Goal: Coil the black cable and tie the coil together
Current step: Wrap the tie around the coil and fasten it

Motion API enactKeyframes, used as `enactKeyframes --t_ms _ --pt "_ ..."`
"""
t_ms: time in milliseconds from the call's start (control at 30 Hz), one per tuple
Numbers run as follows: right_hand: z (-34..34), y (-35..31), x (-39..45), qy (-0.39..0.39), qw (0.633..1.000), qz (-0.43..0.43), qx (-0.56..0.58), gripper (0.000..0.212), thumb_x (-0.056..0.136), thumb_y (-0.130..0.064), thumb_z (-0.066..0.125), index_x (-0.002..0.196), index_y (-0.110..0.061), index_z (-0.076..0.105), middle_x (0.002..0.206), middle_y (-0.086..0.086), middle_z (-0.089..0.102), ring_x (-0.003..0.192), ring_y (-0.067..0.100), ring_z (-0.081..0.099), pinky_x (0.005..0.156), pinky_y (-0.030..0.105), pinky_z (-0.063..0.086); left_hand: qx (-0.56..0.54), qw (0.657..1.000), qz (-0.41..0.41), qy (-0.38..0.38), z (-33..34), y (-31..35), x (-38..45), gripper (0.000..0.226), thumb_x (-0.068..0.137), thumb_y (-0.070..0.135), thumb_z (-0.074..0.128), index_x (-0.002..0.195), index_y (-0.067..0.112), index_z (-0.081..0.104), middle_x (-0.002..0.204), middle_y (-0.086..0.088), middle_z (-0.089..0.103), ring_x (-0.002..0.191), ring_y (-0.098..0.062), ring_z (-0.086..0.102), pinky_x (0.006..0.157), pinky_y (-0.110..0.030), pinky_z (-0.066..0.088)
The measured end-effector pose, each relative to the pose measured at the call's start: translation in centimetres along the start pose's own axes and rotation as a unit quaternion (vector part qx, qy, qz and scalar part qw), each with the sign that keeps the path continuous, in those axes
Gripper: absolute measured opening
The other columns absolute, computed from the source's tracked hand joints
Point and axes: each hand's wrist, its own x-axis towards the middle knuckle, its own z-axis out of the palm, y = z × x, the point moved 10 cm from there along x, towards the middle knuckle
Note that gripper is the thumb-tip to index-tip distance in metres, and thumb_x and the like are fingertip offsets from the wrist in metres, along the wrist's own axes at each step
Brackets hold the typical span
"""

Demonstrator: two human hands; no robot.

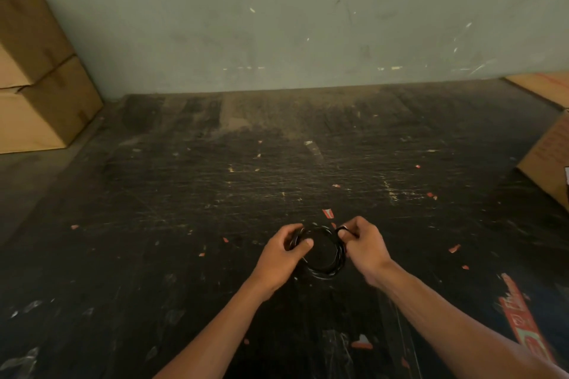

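Observation:
The black cable (327,270) forms a small round coil of several turns, held just above the dark table between both hands. My left hand (284,258) grips the coil's left side, thumb across the strands. My right hand (365,248) pinches the coil's upper right side, where a short loop of cable sticks up by the fingertips. Whether the coil touches the table I cannot tell; the cable's ends are hidden in the hands.
The scratched black table (215,194) is strewn with small red scraps. Stacked cardboard boxes (37,77) stand at the far left against the grey wall. More cardboard (548,160) lies at the right edge, and a red strip (523,320) sits near my right forearm.

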Motion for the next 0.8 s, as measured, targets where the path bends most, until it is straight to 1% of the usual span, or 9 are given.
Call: enactKeyframes --t_ms 100,233,333,400,500,600,667,733,800 --pt "0.5 1.2 1.1 -0.002 0.998 0.043 0.050 0.011 0.095 -0.007 0.053 0.094 -0.015 0.061 0.097 0.011 0.066 0.087 0.024 0.067 0.064 0.030 0.054 -0.038 0.998 -0.048 0.000 -0.8 -2.1 0.4 0.043 0.091 0.020 0.067 0.129 0.033 0.052 0.116 0.006 0.066 0.102 -0.009 0.066 0.085 -0.032 0.059" --pt "2.2 2.4 2.0 -0.023 0.996 0.067 0.055 0.015 0.095 -0.006 0.053 0.098 -0.019 0.061 0.100 0.007 0.065 0.083 0.018 0.066 0.061 0.024 0.051 -0.071 0.990 -0.085 0.084 -2.7 -4.1 1.4 0.040 0.087 0.014 0.071 0.121 0.028 0.056 0.111 0.000 0.068 0.095 -0.013 0.070 0.073 -0.027 0.060" --pt "3.1 2.7 2.4 -0.039 0.998 0.036 -0.014 0.022 0.094 -0.005 0.055 0.104 -0.023 0.060 0.098 0.005 0.066 0.075 0.015 0.067 0.062 0.027 0.057 -0.053 0.988 -0.084 0.117 -3.7 -4.8 2.3 0.033 0.086 0.011 0.072 0.114 0.022 0.060 0.110 -0.002 0.069 0.092 -0.011 0.070 0.072 -0.023 0.059" --pt "3.6 2.8 2.6 -0.048 0.996 0.014 -0.073 0.022 0.094 -0.005 0.056 0.106 -0.023 0.063 0.096 0.002 0.066 0.071 0.014 0.068 0.066 0.030 0.060 -0.028 0.990 -0.087 0.106 -3.8 -5.2 2.9 0.033 0.087 0.008 0.071 0.115 0.022 0.061 0.112 -0.002 0.068 0.094 -0.011 0.069 0.076 -0.025 0.059" --pt "4.6 3.4 2.7 -0.075 0.986 -0.005 -0.149 0.025 0.093 -0.007 0.058 0.112 -0.022 0.066 0.105 -0.002 0.065 0.079 0.012 0.068 0.070 0.025 0.059 0.067 0.990 -0.082 0.096 -3.9 -5.3 3.5 0.038 0.089 0.008 0.068 0.123 0.022 0.061 0.119 0.001 0.065 0.103 -0.009 0.064 0.091 -0.032 0.056" --pt "5.4 3.4 2.8 -0.093 0.975 -0.026 -0.201 0.030 0.093 -0.008 0.059 0.118 -0.022 0.065 0.115 -0.003 0.066 0.097 0.011 0.066 0.087 0.030 0.057 0.154 0.982 -0.060 0.096 -3.9 -5.0 3.9 0.042 0.091 0.010 0.065 0.131 0.019 0.058 0.126 0.001 0.062 0.112 -0.010 0.060 0.094 -0.026 0.052" --pt "5.7 3.3 3.0 -0.090 0.970 -0.037 -0.222 0.031 0.093 -0.009 0.059 0.120 -0.022 0.064 0.118 -0.001 0.067 0.102 0.010 0.063 0.091 0.028 0.054 0.183 0.976 -0.053 0.104 -3.9 -4.7 4.1 0.043 0.092 0.010 0.064 0.134 0.019 0.055 0.129 0.000 0.061 0.103 -0.005 0.060 0.083 -0.019 0.054" --pt "5.8 3.3 3.1 -0.097 0.964 -0.039 -0.244 0.032 0.094 -0.012 0.058 0.123 -0.023 0.063 0.122 -0.001 0.065 0.108 0.010 0.061 0.093 0.027 0.052 0.202 0.973 -0.050 0.101 -3.7 -4.7 4.4 0.043 0.093 0.011 0.063 0.135 0.019 0.055 0.129 0.000 0.061 0.094 0.000 0.058 0.065 -0.008 0.048" --pt "5.9 3.1 3.2 -0.109 0.958 -0.041 -0.262 0.032 0.094 -0.014 0.057 0.124 -0.025 0.061 0.125 0.000 0.063 0.112 0.011 0.059 0.096 0.030 0.051 0.211 0.971 -0.052 0.098 -3.6 -4.7 4.6 0.043 0.093 0.011 0.063 0.135 0.018 0.055 0.131 -0.002 0.061 0.107 -0.005 0.059 0.070 -0.007 0.043"
